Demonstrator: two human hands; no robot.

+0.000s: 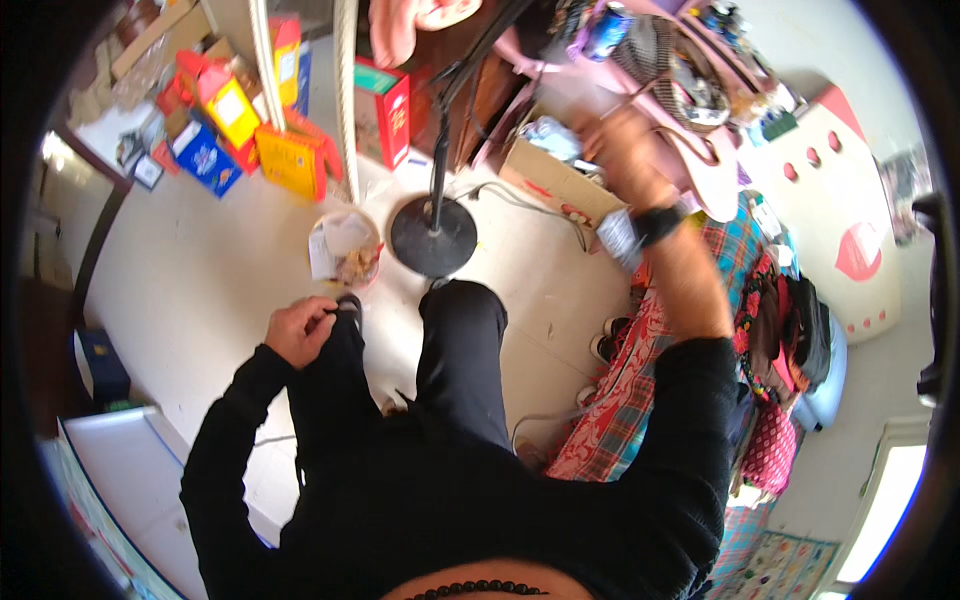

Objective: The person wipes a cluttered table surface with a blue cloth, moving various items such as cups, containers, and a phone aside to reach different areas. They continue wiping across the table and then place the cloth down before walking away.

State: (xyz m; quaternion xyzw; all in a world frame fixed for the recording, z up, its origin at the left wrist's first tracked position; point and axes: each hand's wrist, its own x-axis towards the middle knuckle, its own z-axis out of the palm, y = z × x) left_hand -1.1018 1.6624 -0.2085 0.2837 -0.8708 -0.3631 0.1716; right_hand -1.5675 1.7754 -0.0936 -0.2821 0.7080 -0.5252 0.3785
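Note:
My left hand [301, 331] rests by my left knee in black trousers, its fingers curled in and nothing visible between them. My right hand [616, 146] is stretched out to the upper right and smeared by motion. It is over or beside an open cardboard box [551, 174] holding pale, crumpled items. A pale, blurred patch lies by its fingertips, and I cannot tell whether that is something held. A dark band [658, 225] circles the right wrist. Near my left knee stands a round waste bin [373, 225] with paper and scraps in it.
A black stand with a round base [433, 236] rises before my knees, a cable beside it. Colourful cartons [289, 161] lie at the upper left. To the right are a pink dressing table [712, 180], a handbag [660, 64] and a bed with a plaid cover [637, 420] and piled clothes.

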